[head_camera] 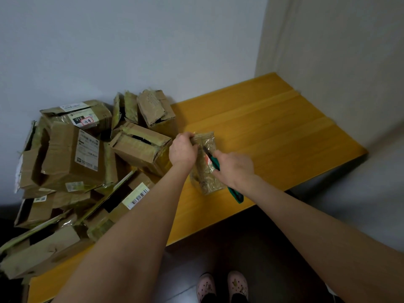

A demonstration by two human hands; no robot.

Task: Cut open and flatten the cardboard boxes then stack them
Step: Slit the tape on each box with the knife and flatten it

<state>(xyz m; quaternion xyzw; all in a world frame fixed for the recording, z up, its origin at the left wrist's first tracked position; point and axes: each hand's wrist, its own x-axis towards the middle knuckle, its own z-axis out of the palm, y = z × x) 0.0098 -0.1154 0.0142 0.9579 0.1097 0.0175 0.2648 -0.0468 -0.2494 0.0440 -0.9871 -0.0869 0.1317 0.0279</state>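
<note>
Left hand (183,149) curls over the far end of the small brown cardboard box wrapped in glossy clear tape (203,173), pinning it down. Right hand (234,167) is closed round the green-handled utility knife (214,162), blade resting on the box's top face close to my left fingers.

- Box lies flat on the yellow wooden table (273,127).
- Just left of the box: heap of battered brown cardboard boxes (87,160), most looking unflattened. No flat stack seen anywhere round the box.

Step, as I judge it: slitting the tape on this box, early in the job.

Next move: draw the blade along the seam towards me, away from the holding fingers. The tape looks slick, so the blade may skid. Keep pressure light.

Hard to read:
- Seam lost under tape glare.
- Cannot tell whether the blade has pierced.
- My right hand covers the knife's middle.
- Heap is cut off at the frame edge.
</note>
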